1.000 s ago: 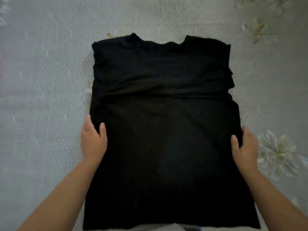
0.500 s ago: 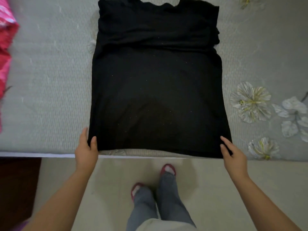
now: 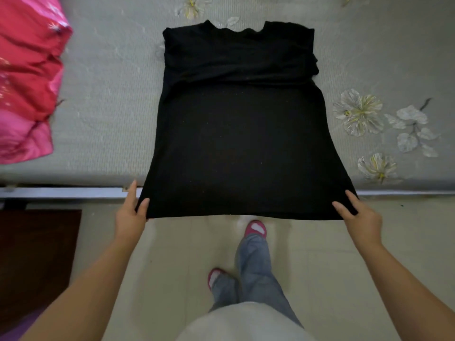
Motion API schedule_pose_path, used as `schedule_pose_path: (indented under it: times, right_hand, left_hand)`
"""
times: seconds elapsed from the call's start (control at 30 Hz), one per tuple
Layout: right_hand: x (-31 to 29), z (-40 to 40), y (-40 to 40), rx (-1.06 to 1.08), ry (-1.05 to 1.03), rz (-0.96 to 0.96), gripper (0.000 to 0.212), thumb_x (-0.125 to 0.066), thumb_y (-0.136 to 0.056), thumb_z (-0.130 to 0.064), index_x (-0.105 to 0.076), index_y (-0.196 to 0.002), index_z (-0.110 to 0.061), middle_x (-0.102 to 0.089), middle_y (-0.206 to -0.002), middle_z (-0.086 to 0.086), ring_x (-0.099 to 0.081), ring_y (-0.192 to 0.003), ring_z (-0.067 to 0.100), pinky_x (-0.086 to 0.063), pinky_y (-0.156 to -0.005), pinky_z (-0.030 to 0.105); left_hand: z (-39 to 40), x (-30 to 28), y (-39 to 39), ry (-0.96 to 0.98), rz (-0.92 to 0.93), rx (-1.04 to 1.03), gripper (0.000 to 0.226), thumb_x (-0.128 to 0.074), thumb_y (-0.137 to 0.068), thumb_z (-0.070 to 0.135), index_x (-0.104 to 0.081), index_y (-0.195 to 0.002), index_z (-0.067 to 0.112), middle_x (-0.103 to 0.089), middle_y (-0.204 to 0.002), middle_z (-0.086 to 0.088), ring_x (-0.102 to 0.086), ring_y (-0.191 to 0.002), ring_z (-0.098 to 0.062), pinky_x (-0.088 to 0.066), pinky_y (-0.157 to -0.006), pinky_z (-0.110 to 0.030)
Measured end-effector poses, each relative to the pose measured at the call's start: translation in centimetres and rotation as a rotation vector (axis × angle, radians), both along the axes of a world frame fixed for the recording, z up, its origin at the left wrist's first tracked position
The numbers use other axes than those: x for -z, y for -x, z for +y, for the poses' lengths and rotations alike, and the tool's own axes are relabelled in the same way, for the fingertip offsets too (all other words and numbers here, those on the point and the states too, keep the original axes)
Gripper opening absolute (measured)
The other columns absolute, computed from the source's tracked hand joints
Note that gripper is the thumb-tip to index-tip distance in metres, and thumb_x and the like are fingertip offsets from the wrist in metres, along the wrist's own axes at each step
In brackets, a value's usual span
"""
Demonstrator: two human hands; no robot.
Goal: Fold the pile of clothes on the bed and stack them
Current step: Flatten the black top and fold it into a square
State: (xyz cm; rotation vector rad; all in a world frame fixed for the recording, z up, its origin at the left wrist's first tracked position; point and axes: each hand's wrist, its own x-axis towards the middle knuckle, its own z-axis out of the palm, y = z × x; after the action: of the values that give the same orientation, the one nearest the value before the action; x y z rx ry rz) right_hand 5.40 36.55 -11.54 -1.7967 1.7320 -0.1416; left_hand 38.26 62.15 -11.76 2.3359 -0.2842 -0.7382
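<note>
Two hands: left hand [image 3: 130, 215], right hand [image 3: 359, 217] | pinch hem | black knit shirt [image 3: 241, 134]

No writing, label, brand mark or number can be read anywhere here, not on the black shirt [image 3: 241, 134] nor on the bed [image 3: 110, 99].

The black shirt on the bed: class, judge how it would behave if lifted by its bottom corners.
The black shirt is probably floppy: its hem already drapes past the bed edge where the left hand and right hand pinch it. It looks light, thin cloth. The folded-in sleeves near the collar may well slip open.
</note>
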Motion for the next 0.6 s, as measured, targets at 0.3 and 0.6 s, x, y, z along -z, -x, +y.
schedule_pose_path:
  times: [0.3,0.6]
  right_hand:
    - [-5.4,-0.6,-4.5,0.205,0.042,-0.311,0.061,-0.064,-0.085,-0.025,-0.040,-0.138,-0.011,-0.044,-0.141,0.007,-0.039,-0.130,0.019,-0.030,-0.106,0.025]
    - [-8.8,-11.3,-14.8,0.104,0.190,-0.341,0.077,-0.066,-0.083,-0.027,-0.024,-0.144,-0.006,-0.033,-0.147,0.013,-0.030,-0.136,0.024,-0.023,-0.112,0.032]
  left_hand:
    - [-0.9,-4.1,-0.8,0.204,-0.011,-0.043,0.040,-0.050,-0.093,0.008,-0.047,-0.132,0.005,-0.051,-0.124,-0.003,-0.047,-0.115,-0.014,-0.038,-0.097,-0.027]
    - [-12.8,-6.1,-8.8,0.424,0.024,-0.355,0.047,-0.061,-0.087,0.018,-0.049,-0.132,0.009,-0.053,-0.127,-0.019,-0.052,-0.118,-0.028,-0.043,-0.100,-0.045]
